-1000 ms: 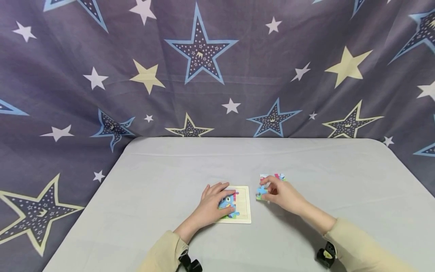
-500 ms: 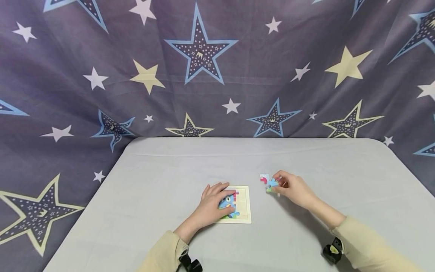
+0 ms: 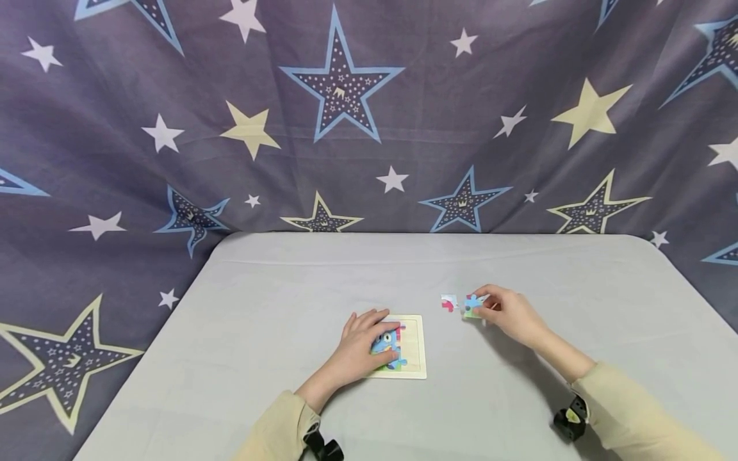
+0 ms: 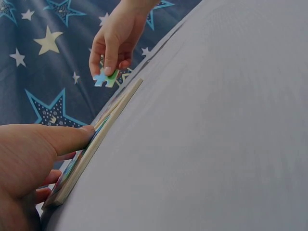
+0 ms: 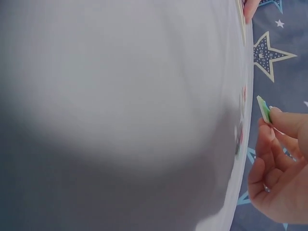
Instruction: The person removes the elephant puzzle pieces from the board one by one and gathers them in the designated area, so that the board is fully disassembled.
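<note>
In the head view my left hand (image 3: pixel 359 346) rests across the left part of a small wooden puzzle tray (image 3: pixel 423 349), fingers and thumb reaching over it. Some fitted pieces showing a blue cartoon figure (image 3: pixel 385 342) are visible between thumb and forefinger; the tray's right strip is bare wood. My right hand (image 3: pixel 510 314) pinches a blue and green puzzle piece (image 3: pixel 471 307) between thumb and fingers, tilted. The left wrist view shows this held piece (image 4: pixel 105 79) raised beyond the tray (image 4: pixel 103 137). Left of it lies a white and pink puzzle piece (image 3: pixel 449 303).
Low at the table's edge in the right wrist view, loose pieces (image 5: pixel 240 137) lie near the held one. A grey cloth covers the table (image 3: pixel 288 275); a star-patterned curtain (image 3: pixel 369 160) hangs behind its far edge. Each wrist wears a black camera (image 3: pixel 571 419).
My right hand has moved to the right and slightly away with the puzzle piece, turning it and uncovering the white and pink piece. My left hand has stayed on the tray.
</note>
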The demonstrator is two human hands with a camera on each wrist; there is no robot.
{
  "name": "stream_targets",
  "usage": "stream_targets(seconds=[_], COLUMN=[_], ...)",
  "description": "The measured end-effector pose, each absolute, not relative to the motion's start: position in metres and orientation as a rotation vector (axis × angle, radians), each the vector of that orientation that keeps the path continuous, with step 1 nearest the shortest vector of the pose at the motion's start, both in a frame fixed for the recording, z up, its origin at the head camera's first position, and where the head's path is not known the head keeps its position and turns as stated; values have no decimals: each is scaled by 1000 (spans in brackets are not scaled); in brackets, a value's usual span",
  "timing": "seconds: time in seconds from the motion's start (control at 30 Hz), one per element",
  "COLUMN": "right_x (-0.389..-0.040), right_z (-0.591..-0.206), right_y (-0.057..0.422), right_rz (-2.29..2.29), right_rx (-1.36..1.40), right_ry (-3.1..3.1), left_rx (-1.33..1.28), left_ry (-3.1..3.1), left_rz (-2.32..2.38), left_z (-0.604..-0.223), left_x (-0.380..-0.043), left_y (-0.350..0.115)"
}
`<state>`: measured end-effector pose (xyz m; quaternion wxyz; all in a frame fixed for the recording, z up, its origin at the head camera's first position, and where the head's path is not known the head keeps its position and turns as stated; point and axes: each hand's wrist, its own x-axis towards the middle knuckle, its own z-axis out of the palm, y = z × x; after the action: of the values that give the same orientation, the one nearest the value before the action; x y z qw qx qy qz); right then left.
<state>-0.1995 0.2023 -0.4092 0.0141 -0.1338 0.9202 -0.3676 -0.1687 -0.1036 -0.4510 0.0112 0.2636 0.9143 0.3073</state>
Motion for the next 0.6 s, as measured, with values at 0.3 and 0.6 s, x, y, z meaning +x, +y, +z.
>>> stream_targets(seconds=[0.3,0.6], right_x=[-206,-212], right_z=[-411,-409], right_y=[218,229], right_rz=[-1096,-1068], right_rx=[-370,-327], right_ry=[2858,2909], left_rx=[825,825], left_ry=[2851,2853], left_rz=[951,985], left_z=[-452,-451], left_x=[-170,-168], left_y=[-105,-105])
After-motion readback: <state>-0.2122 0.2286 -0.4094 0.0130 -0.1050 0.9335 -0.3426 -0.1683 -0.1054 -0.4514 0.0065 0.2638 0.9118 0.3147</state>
